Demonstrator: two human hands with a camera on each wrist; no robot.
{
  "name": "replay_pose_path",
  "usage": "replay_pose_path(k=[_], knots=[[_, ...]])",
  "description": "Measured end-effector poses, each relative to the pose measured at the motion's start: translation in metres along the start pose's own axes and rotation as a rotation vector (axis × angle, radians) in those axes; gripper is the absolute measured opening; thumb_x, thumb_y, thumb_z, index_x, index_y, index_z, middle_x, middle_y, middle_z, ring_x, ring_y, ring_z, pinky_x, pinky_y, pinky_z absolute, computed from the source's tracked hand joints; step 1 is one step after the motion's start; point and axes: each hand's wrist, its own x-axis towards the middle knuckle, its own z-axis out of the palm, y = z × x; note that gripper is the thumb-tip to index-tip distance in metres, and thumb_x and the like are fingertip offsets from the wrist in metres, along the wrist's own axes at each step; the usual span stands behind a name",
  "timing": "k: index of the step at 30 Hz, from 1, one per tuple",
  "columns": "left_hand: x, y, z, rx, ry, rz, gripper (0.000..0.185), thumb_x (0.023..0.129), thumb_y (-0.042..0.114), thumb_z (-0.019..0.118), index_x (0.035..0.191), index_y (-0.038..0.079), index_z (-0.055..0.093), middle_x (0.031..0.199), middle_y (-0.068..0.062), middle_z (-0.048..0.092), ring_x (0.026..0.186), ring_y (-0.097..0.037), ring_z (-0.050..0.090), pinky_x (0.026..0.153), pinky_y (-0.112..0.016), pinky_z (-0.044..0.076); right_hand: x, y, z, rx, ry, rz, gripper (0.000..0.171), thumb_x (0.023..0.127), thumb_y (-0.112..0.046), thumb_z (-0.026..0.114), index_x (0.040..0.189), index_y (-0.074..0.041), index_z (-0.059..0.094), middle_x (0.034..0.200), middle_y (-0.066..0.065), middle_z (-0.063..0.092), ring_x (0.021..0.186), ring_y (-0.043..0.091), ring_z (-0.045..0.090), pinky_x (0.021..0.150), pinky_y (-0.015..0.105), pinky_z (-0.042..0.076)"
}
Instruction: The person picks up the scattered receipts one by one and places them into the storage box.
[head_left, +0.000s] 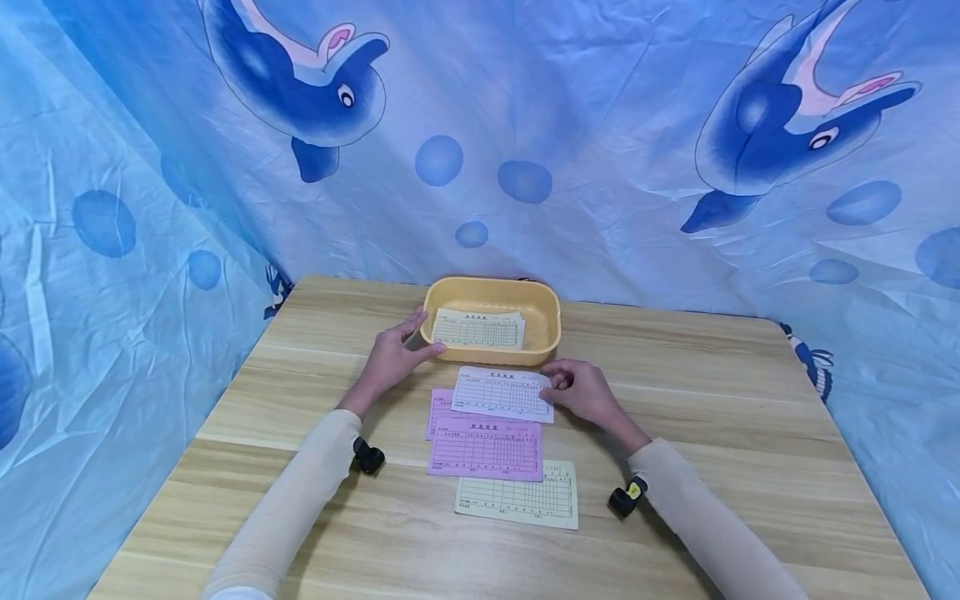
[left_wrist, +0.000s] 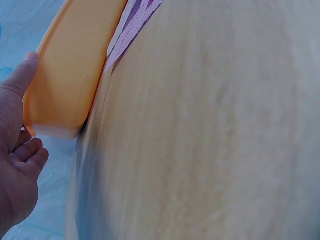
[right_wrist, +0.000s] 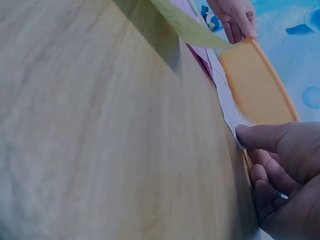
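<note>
My left hand [head_left: 392, 357] grips the left end of a yellow plastic basket [head_left: 542, 357], its thumb at the front rim and the fingers round the end wall. In the left wrist view the thumb lies along the basket's side [left_wrist: 70, 75]. Inside the basket lie printed receipt slips [head_left: 480, 330], a pale one on top. Between thumb and fingers, my right hand [head_left: 588, 393] pinches the right edge of a white receipt slip [head_left: 501, 395], just in front of the basket. This slip overlaps a purple one behind it.
Two purple slips [head_left: 486, 450] lie on the wooden table [head_left: 337, 517] in front of the white one, the nearer overlapping a pale green slip [head_left: 525, 500]. A blue curtain [head_left: 600, 233] with dolphins hangs behind and beside the table.
</note>
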Motion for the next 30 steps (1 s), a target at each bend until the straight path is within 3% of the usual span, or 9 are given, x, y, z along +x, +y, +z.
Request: replay_pose_path(k=[5, 10, 16, 23, 30], knots=[[0.0, 0.002, -0.001, 0.01, 0.0, -0.002, 0.094, 0.08, 0.054, 0.083, 0.152, 0.008, 0.045, 0.162, -0.005, 0.038, 0.151, -0.027, 0.032, 0.126, -0.046, 0.024, -0.001, -0.001, -0.001, -0.021, -0.002, -0.019, 0.024, 0.086, -0.012, 0.083, 0.109, -0.01, 0.078, 0.078, -0.002, 0.067, 0.073, 0.015, 0.059, 0.062, 0.023, 0.048], [0.001, 0.001, -0.001, 0.017, 0.0, -0.002, 0.094, 0.08, 0.055, 0.083, 0.152, 0.008, 0.046, 0.162, -0.005, 0.038, 0.151, -0.026, 0.032, 0.126, -0.046, 0.024, -0.003, 0.0, -0.002, -0.006, 0.005, -0.042, 0.014, 0.087, -0.012, 0.081, 0.101, -0.009, 0.08, 0.08, -0.002, 0.07, 0.075, 0.016, 0.061, 0.068, 0.027, 0.05], [0.0, 0.0, -0.001, 0.02, -0.002, -0.003, 0.094, 0.079, 0.054, 0.083, 0.152, 0.008, 0.045, 0.161, -0.004, 0.038, 0.151, -0.027, 0.032, 0.126, -0.047, 0.024, -0.005, 0.001, -0.003, 0.053, 0.016, -0.045, 0.011, 0.088, -0.016, 0.081, 0.098, -0.01, 0.08, 0.084, 0.0, 0.071, 0.078, 0.017, 0.061, 0.069, 0.028, 0.05], [-0.001, 0.0, 0.0, 0.025, 0.001, -0.001, 0.093, 0.08, 0.054, 0.084, 0.152, 0.009, 0.045, 0.162, -0.004, 0.038, 0.151, -0.027, 0.032, 0.126, -0.047, 0.024, -0.01, -0.004, -0.004, 0.159, -0.002, -0.003, 0.009, 0.09, -0.018, 0.08, 0.095, -0.011, 0.079, 0.083, 0.003, 0.071, 0.073, 0.018, 0.058, 0.06, 0.023, 0.047], [0.0, -0.002, 0.0, 0.02, -0.006, -0.004, 0.095, 0.079, 0.057, 0.083, 0.153, 0.01, 0.045, 0.163, -0.009, 0.037, 0.152, -0.026, 0.031, 0.125, -0.048, 0.024, -0.017, -0.009, -0.006, 0.251, 0.025, 0.011, 0.014, 0.093, -0.019, 0.077, 0.101, -0.007, 0.078, 0.087, 0.006, 0.073, 0.074, 0.02, 0.063, 0.057, 0.024, 0.052]])
